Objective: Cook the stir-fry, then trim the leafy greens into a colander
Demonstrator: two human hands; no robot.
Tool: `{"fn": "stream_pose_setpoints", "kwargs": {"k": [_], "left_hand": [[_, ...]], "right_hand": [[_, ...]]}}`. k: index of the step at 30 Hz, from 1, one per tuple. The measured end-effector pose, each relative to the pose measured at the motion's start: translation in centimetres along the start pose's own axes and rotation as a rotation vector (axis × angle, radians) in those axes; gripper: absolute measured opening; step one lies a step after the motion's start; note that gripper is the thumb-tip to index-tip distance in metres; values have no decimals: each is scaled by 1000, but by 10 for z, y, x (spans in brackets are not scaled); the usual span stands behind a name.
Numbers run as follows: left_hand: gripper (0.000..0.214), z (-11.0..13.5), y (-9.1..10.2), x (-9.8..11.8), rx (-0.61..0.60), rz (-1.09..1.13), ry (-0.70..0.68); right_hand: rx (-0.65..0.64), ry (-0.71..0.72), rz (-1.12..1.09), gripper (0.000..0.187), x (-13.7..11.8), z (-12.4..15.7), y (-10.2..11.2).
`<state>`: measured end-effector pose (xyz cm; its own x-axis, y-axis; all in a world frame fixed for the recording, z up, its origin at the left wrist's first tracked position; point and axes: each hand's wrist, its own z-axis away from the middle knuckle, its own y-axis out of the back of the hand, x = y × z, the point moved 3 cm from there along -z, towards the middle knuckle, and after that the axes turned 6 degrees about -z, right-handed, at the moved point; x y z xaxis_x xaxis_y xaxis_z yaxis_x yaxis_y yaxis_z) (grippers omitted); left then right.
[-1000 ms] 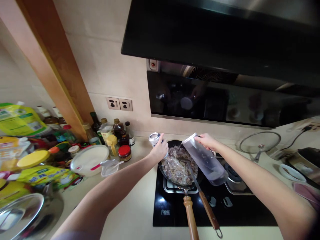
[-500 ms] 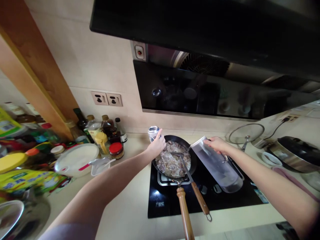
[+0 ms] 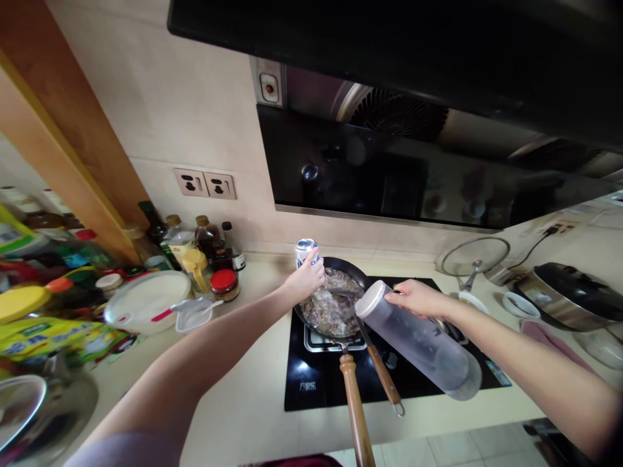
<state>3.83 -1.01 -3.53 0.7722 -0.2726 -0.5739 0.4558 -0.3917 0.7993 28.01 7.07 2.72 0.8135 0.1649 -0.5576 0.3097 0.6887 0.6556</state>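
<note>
Can [image 3: 302, 254] is silvery with dark lettering, pitcher [image 3: 421, 344] is cloudy see-through with a whitish lid [image 3: 371, 299]. Pan [image 3: 351, 269] is plain black, its handle [image 3: 356, 405] honey-brown; the spatula handle [image 3: 383, 373] looks a redder brown. Cooktop [image 3: 324, 390]'s glossy black, counter [image 3: 243, 395]'s pale cream, jar lid [image 3: 224, 280]'s bright red.

- 2 hands: left hand [image 3: 306, 281], right hand [image 3: 419, 298]
- 1 metal drinks can [image 3: 304, 249]
- 1 clear plastic pitcher [image 3: 418, 344]
- 1 wooden-handled frying pan [image 3: 357, 272]
- 1 wooden-handled spatula [image 3: 381, 370]
- 1 range hood [image 3: 389, 58]
</note>
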Motion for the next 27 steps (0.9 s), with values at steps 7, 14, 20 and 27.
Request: {"fn": "stream_pose_setpoints", "kwargs": {"k": [7, 14, 20, 27], "left_hand": [[21, 19, 8, -16, -11, -7, 144], [20, 35, 21, -24, -2, -33, 211], [20, 39, 18, -16, -27, -71, 195], [21, 43, 10, -6, -22, -99, 209]], "right_hand": [[-101, 104, -53, 34, -39, -2, -18], [-31, 111, -101, 33, -79, -35, -24], [82, 103, -94, 33, -97, -70, -15], [160, 55, -87, 29, -94, -100, -1]]}}
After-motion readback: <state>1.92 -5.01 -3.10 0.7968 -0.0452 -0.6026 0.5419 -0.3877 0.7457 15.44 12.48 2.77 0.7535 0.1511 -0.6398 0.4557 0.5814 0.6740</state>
